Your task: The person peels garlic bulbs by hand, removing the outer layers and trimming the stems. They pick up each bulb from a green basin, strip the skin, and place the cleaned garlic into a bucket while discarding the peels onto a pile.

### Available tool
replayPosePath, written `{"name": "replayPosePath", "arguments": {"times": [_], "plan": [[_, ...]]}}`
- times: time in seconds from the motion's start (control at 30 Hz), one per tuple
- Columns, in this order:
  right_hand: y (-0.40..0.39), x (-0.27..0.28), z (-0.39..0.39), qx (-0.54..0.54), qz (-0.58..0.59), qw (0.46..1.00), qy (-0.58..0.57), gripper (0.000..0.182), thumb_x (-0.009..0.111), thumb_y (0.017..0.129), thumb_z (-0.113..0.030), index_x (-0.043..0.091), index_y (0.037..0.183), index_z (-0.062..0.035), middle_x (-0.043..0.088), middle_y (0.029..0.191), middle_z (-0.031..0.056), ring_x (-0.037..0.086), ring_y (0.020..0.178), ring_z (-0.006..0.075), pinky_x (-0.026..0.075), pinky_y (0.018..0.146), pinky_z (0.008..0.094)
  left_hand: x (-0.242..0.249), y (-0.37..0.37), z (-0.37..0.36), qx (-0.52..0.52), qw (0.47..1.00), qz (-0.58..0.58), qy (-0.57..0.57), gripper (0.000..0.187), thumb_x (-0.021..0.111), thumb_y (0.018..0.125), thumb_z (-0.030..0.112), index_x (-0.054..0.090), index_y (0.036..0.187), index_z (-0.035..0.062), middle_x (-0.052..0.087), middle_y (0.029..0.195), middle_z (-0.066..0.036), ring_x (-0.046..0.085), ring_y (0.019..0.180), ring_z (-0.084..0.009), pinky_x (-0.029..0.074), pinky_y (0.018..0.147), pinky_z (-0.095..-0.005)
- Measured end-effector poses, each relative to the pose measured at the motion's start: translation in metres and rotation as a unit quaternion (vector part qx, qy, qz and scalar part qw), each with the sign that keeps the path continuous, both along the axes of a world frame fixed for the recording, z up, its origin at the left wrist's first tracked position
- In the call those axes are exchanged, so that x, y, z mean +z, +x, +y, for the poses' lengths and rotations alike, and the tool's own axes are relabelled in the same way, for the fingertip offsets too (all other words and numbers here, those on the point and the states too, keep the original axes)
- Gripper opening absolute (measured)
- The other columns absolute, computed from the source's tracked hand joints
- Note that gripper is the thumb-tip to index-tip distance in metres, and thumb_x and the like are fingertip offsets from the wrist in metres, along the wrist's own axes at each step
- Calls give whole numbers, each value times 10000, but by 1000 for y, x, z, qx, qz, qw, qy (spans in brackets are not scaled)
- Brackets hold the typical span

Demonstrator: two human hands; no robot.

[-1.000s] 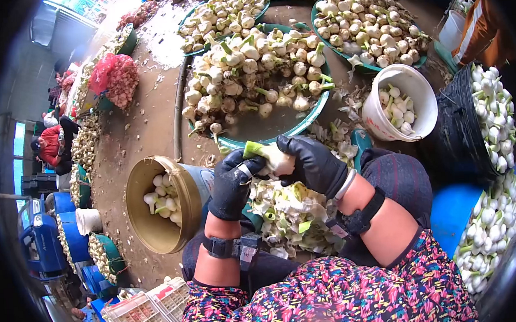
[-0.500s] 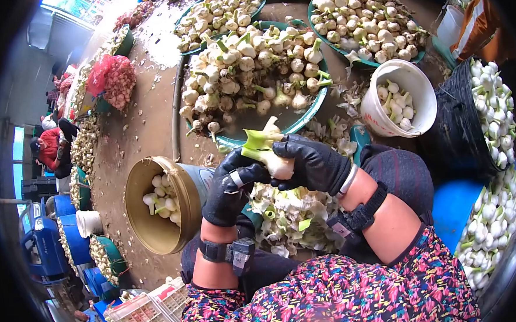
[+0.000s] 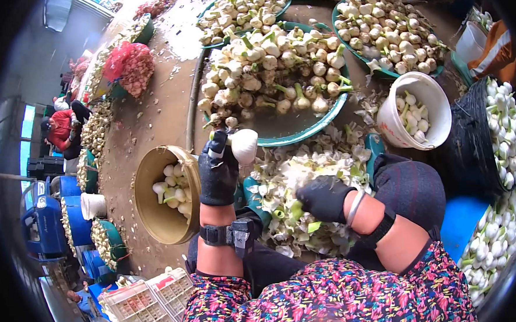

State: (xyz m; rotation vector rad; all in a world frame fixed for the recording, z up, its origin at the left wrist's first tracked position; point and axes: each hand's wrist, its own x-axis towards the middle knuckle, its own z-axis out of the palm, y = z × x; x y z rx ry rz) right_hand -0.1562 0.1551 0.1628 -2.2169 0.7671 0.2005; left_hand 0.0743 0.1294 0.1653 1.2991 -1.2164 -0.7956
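Observation:
My left hand [image 3: 219, 169], in a black glove, is closed round the stem of a garlic bulb [image 3: 244, 146]. The bulb is smooth, white and stripped of its outer skin, and it is held up in front of a big green basin [image 3: 303, 136]. Lower and to the right, my right hand [image 3: 328, 199], gloved in black too, is over a heap of garlic peelings [image 3: 294, 179] between my knees. Its fingers are smeared by motion, with a blurred green scrap beside them. To the left of my left hand stands a tan bucket [image 3: 147, 216] with several peeled bulbs inside.
Unpeeled garlic [image 3: 247, 62] fills much of the big basin; another heaped basin [image 3: 388, 34] stands behind it. A white bucket [image 3: 387, 116] and a black tub [image 3: 472, 132] of peeled bulbs are at right. Plastic crates [image 3: 140, 307] lie lower left. A person in red [image 3: 62, 129] sits far left.
The leafy outer skin has come off the bulb, which is now in my left hand alone. My right hand has moved down to the peelings. The view has shifted slightly.

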Motion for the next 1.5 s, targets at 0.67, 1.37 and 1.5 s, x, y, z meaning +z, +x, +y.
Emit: {"name": "replayPosePath", "arguments": {"times": [0.67, 1.37, 1.5], "plan": [[-24, 27, -26, -194, -174, 964, 46, 381, 554, 791, -227, 564, 1093, 4, 605, 939, 228, 580, 868, 375, 461, 761, 439, -90, -58, -122, -244, 937, -112, 223, 447, 561, 837, 145, 468, 1230, -46, 574, 1146, -181, 585, 1018, -240, 444, 874, -309], [-35, 24, -43, -408, -212, 888, 4, 795, 637, 769, -330, 230, 1386, -39, 374, 1336, 240, 398, 1205, 398, 320, 1008, 423, -68, -81, -83, -176, 954, 106, 218, 295, 637, 825, 283, 599, 881, -5, 606, 719, -57, 585, 608, -136, 482, 555, -267], [-10, -10, -46, -434, -395, 809, -26, 876, 750, 682, -234, 242, 1375, -64, 379, 1310, 257, 425, 1196, 364, 359, 985, 402, -6, -83, -39, -184, 975, 3, 124, 315, 599, 852, 290, 597, 896, -22, 607, 729, -63, 587, 620, -143, 495, 573, -271]]}}
